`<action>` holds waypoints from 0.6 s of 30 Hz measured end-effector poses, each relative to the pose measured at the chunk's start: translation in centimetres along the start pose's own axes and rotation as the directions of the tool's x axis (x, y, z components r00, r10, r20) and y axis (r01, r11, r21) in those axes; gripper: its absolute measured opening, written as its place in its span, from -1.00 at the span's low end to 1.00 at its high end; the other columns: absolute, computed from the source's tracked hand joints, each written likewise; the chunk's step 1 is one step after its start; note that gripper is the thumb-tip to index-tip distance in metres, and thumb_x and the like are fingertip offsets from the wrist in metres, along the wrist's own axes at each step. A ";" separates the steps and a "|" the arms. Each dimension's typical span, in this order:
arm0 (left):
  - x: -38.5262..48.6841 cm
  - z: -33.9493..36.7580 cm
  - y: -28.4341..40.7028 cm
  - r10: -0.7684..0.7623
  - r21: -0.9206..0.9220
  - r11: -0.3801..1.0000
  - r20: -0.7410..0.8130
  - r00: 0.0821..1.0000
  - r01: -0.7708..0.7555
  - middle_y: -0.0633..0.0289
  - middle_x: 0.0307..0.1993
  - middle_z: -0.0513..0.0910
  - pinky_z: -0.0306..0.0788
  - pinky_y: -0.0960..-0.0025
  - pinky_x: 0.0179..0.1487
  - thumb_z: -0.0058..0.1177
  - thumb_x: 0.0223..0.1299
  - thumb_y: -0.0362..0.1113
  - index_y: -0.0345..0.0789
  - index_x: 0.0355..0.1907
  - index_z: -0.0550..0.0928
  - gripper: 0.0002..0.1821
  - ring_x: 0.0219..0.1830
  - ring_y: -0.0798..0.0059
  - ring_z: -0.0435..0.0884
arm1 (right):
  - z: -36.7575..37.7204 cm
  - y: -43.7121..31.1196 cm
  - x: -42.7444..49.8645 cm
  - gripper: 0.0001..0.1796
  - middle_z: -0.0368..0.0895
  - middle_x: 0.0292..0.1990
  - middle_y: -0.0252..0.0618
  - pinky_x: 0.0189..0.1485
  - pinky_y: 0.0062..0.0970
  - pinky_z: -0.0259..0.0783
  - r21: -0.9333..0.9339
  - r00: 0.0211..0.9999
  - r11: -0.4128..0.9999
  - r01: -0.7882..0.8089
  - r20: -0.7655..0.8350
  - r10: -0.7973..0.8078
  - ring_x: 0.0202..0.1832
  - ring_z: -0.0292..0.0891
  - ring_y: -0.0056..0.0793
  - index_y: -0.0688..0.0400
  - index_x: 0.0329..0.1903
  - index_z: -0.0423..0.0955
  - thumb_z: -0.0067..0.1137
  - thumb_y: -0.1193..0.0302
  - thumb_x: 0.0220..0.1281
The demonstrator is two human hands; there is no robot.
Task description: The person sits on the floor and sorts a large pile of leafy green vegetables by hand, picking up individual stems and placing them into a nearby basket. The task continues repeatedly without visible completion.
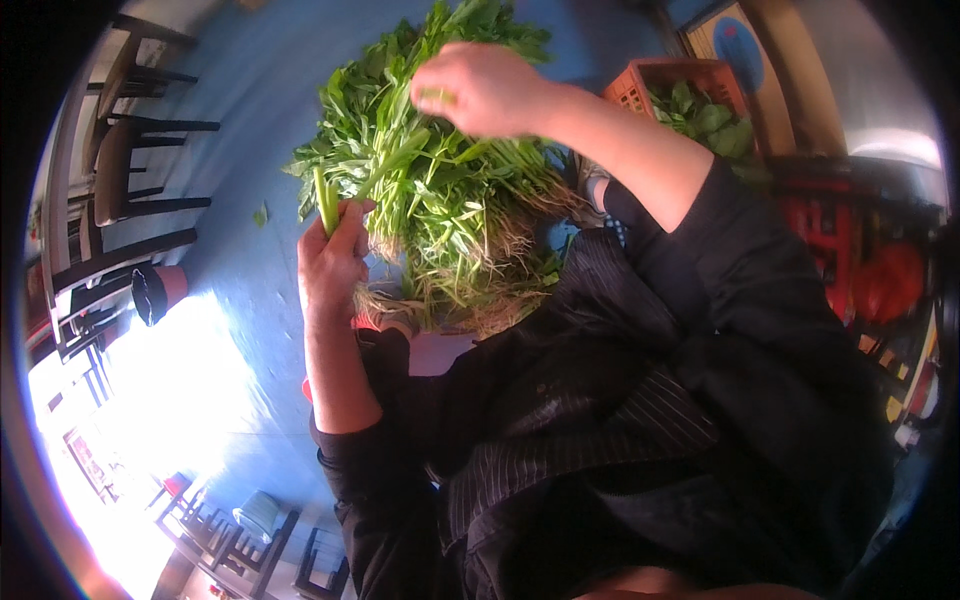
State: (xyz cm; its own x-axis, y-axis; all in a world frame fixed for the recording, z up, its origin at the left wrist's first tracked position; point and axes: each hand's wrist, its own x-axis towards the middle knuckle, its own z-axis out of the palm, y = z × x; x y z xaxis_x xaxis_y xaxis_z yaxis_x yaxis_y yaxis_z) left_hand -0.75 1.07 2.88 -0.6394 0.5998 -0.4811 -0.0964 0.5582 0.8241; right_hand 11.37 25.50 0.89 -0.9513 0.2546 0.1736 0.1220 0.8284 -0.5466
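A large heap of leafy greens (442,165) with long pale stems and brown roots lies on the floor before me. At its left side my left hand (335,251) is closed around a few green stems (324,196), whose short ends stick up above the fingers. My right hand (480,90) is over the upper part of the heap, somewhat blurred, with its fingers curled around a short piece of green stem (437,95). Roots and loose stems spread at the heap's lower edge, between my shoes.
An orange plastic crate (637,79) with broad green leaves (694,116) stands at the upper right. Dark wooden chairs (112,172) line the left. A pink and black bin (159,292) stands near them. A loose leaf (260,215) lies on the blue floor (240,150).
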 end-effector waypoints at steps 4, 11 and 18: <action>0.5 0.7 -0.2 0.049 0.120 0.992 -0.057 0.997 -0.042 0.48 -0.59 0.37 0.11 0.58 -0.59 0.05 0.38 -0.10 -0.30 -0.10 0.68 -0.68 -0.61 0.75 0.25 | -0.1 -1.8 0.4 -0.89 0.61 -0.40 -0.25 -0.15 -0.33 0.54 0.008 0.957 0.986 0.164 -0.243 -0.157 -0.25 0.58 -0.39 0.05 -0.18 0.57 0.20 0.39 0.24; 0.8 2.3 -0.4 0.132 0.185 0.974 0.003 0.991 -0.130 0.47 -0.60 0.39 0.12 0.58 -0.60 0.06 0.38 -0.10 -0.37 -0.10 0.67 -0.65 -0.64 0.76 0.27 | 5.2 -3.8 -1.5 -0.89 0.58 -0.47 -0.24 -0.34 -0.44 0.54 -0.091 0.919 0.915 0.393 -0.002 -0.395 -0.34 0.55 -0.44 0.20 -0.28 0.53 0.03 0.60 0.17; 1.5 4.6 -2.7 0.195 -0.261 0.939 -0.137 0.971 -0.225 0.49 -0.63 0.35 0.13 0.61 -0.59 -0.01 0.44 -0.09 -0.38 -0.13 0.62 -0.66 -0.65 0.77 0.24 | 2.6 -3.0 -0.9 -0.84 0.58 -0.51 -0.27 -0.47 -0.48 0.51 0.265 0.995 0.964 -0.008 -0.092 0.033 -0.52 0.49 -0.54 0.19 -0.19 0.58 0.05 0.52 0.23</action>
State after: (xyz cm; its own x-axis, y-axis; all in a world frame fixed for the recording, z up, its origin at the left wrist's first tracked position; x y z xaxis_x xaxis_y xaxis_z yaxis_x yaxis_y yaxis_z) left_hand 2.04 3.09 -1.47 -0.7441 0.6130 -0.2657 -0.1456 0.2393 0.9600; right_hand 11.11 21.50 0.25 -0.9167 0.3267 0.2300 0.0499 0.6648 -0.7454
